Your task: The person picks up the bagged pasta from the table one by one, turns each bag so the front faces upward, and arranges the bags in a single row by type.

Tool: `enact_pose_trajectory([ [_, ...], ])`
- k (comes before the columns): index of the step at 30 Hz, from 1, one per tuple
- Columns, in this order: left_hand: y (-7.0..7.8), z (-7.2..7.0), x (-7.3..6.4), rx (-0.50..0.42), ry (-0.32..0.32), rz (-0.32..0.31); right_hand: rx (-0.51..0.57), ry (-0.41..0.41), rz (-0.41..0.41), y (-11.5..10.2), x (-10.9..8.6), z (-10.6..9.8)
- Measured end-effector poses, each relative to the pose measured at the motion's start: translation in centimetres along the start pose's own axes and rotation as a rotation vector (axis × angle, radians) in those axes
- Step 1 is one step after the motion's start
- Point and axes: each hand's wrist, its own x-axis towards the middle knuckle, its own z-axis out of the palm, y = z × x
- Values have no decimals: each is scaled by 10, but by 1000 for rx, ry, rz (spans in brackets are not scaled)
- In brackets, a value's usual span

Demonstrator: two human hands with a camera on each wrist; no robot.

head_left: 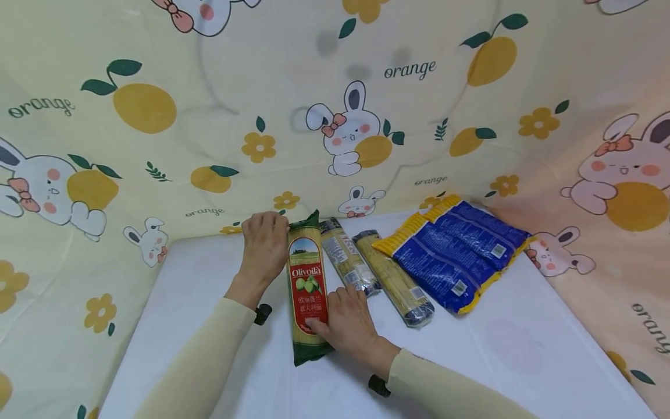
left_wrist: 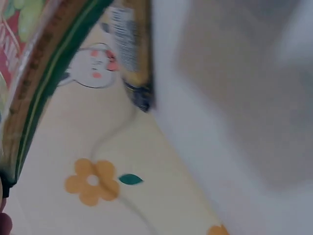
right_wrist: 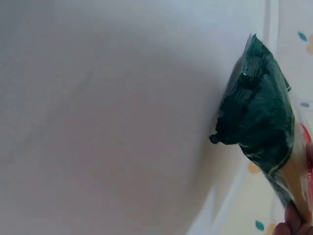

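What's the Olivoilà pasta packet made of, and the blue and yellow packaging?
The Olivoilà pasta packet seems to be glossy plastic film: it's partly see-through, and its green end crinkles and shines. The blue and yellow packaging is probably plastic too, with a slight shine and soft wrinkles, but I can't be certain.

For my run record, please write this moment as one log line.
left hand: grips Olivoilà pack, top | right hand: grips its lower part | two slim packs, blue packaging: on table
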Motion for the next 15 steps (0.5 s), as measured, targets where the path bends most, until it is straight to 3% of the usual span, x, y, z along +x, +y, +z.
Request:
enact_pose_trajectory([
  [10,-24,14,-15,193,-278,37,-153,-32,-44,-7,1,13],
  [15,-27,22,-16,199,-344,33,-148,-45,-50,-6,1,13],
])
